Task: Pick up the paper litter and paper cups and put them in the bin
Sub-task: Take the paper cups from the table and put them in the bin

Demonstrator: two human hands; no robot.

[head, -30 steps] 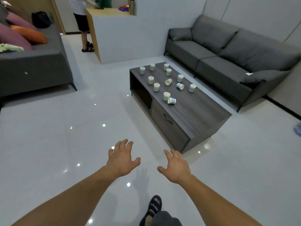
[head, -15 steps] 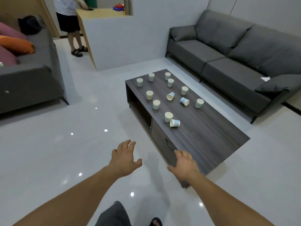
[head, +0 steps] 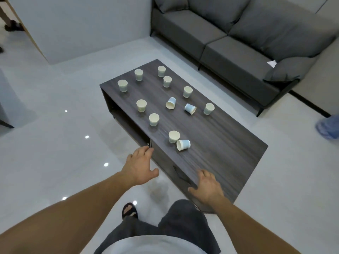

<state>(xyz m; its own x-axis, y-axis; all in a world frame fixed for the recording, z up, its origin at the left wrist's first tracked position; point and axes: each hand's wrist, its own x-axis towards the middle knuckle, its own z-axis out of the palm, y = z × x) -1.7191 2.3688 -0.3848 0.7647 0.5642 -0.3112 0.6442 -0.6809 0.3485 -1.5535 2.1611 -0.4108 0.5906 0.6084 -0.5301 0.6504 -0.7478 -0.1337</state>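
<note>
Several pale paper cups stand or lie on the dark wooden coffee table (head: 229, 154). The nearest pair is an upright cup (head: 173, 136) with a tipped cup (head: 183, 144) lying against it. Two more tipped cups (head: 171, 103) (head: 190, 108) lie mid-table; the others stand upright toward the far end. My left hand (head: 140, 165) hovers open by the table's near left edge, holding nothing. Over the near end of the tabletop, my right hand (head: 207, 186) is open with spread fingers. No bin is in view.
A grey sofa (head: 238, 33) runs along the table's far right side, with a small white scrap (head: 271, 63) on its seat. A white partition wall (head: 82, 24) stands at the back left. Someone's blue shoe (head: 328, 129) shows at the right edge. Glossy floor surrounds the table.
I have walked closer to the table, which now fills the middle of the view. Both hands have come forward to its near end, still open and holding nothing.
</note>
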